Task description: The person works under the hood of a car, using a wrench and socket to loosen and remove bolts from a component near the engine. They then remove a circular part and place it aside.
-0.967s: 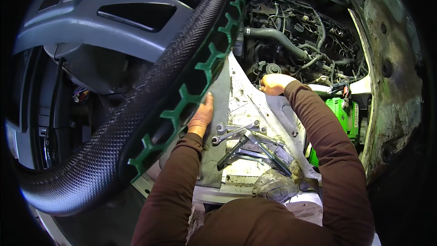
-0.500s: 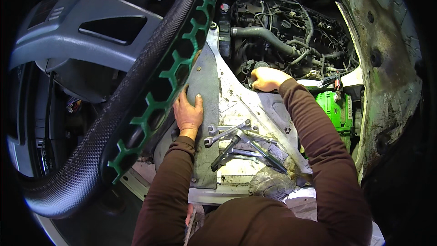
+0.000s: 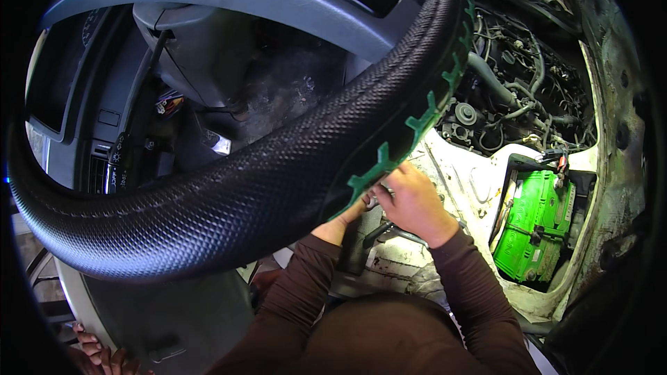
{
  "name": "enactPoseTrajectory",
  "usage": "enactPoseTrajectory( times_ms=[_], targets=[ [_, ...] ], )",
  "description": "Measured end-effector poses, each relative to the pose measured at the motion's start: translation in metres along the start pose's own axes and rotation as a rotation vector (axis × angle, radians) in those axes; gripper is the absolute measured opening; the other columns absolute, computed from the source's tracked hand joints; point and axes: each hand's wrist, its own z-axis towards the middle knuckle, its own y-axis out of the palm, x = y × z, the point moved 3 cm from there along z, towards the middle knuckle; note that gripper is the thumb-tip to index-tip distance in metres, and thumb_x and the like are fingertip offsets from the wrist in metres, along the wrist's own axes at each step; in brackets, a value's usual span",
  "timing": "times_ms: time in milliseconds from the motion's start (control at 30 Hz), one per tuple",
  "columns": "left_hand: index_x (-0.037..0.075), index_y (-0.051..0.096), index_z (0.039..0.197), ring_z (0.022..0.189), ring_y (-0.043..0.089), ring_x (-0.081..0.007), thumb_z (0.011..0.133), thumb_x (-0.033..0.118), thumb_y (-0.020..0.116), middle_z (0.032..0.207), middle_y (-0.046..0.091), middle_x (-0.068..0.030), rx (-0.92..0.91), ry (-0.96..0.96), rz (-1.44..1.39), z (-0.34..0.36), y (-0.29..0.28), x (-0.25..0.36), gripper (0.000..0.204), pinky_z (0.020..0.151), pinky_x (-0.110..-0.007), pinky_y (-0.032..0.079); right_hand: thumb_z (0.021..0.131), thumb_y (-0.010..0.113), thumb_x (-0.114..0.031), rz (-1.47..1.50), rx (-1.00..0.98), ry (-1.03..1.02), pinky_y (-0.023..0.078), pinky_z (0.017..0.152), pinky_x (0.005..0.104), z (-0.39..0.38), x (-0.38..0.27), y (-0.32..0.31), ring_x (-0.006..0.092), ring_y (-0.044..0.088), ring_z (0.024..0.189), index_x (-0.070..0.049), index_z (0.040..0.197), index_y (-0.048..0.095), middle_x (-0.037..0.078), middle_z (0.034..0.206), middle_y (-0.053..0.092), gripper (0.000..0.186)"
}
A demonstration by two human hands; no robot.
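My right hand (image 3: 419, 205) and my left hand (image 3: 338, 226) meet just under the rim of a black steering wheel (image 3: 229, 173). Their fingers are curled together around a spot where a small shiny metal piece shows; its kind I cannot make out. Part of my left hand is hidden behind the wheel, as are some fingertips of the right. Below the right hand, metal and dark-handled hand tools (image 3: 392, 231) lie on the worn whitish panel (image 3: 445, 167), partly covered by my hand.
The wheel carries a green honeycomb pattern and fills much of the left side. A green car battery (image 3: 531, 226) sits in an opening at right. Behind it lies the engine (image 3: 517, 73) with hoses. Another person's hand (image 3: 104, 354) shows at the lower left.
My right hand has left the engine's near edge and come down to my left hand. The left hand has come off the grey strip. The view has swung left, toward the steering wheel.
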Motion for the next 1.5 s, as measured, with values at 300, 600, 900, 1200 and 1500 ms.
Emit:
enactPoseTrajectory(
  times_ms=[300, 600, 900, 1200, 1500],
  targets=[
    [0.002, 0.066, 0.109, 0.089, 0.063, -0.0256, 0.095, 0.018, 0.056, 0.104, 0.066, -0.0144, 0.759, 0.531, 1.700, 0.096, -0.159, 0.197, 0.024, 0.076, -0.034, 0.054, 0.089, 0.072, -0.008, -0.121, -0.028, 0.345, 0.055, 0.085, 0.0439, -0.100, 0.076, -0.041, 0.0383, 0.069, 0.096, 0.000, 0.108, 0.068, 0.018, 0.102, 0.069, 0.021],
    [-0.003, 0.071, 0.128, 0.127, 0.064, -0.0407, 0.092, 0.034, 0.070, 0.135, 0.067, -0.0268, 0.588, 0.543, 2.279, 0.146, -0.197, 0.215, 0.051, 0.110, -0.042, 0.049, 0.089, 0.073, -0.017, -0.220, -0.111, 0.386, 0.054, 0.078, 0.0461, -0.139, 0.075, -0.034, 0.0377, 0.066, 0.088, -0.003, 0.098, 0.066, 0.016, 0.091, 0.065, 0.018],
    [0.000, 0.071, 0.119, 0.122, 0.067, -0.0383, 0.093, 0.019, 0.072, 0.128, 0.069, -0.0218, -0.020, 0.802, 1.891, -0.016, 0.055, 0.020, 0.032, 0.101, -0.042, 0.054, 0.088, 0.067, -0.016, -0.473, -0.113, 0.456, 0.056, 0.075, 0.0482, -0.148, 0.067, 0.007, 0.0340, 0.069, 0.088, -0.004, 0.092, 0.061, 0.015, 0.091, 0.066, 0.014],
    [0.003, 0.062, 0.129, 0.078, 0.061, -0.0138, 0.109, 0.036, 0.055, 0.092, 0.065, -0.0066, -0.401, 0.421, 1.362, -0.010, 0.164, -0.073, 0.040, 0.071, -0.030, 0.051, 0.093, 0.069, -0.009, -0.354, 0.020, 0.493, 0.056, 0.071, 0.0502, -0.078, 0.038, -0.104, 0.0415, 0.072, 0.078, -0.011, 0.121, 0.067, 0.018, 0.088, 0.074, 0.028],
    [0.005, 0.068, 0.108, 0.061, 0.057, -0.0115, 0.107, 0.023, 0.054, 0.091, 0.066, -0.0050, -0.649, 0.433, 0.874, 0.161, 0.236, -0.086, 0.023, 0.058, -0.027, 0.046, 0.093, 0.062, -0.012, -0.845, 0.012, 0.567, 0.061, 0.081, 0.0521, 0.024, 0.105, -0.168, 0.0388, 0.077, 0.093, -0.011, 0.107, 0.072, 0.018, 0.097, 0.078, 0.017]
  ],
)
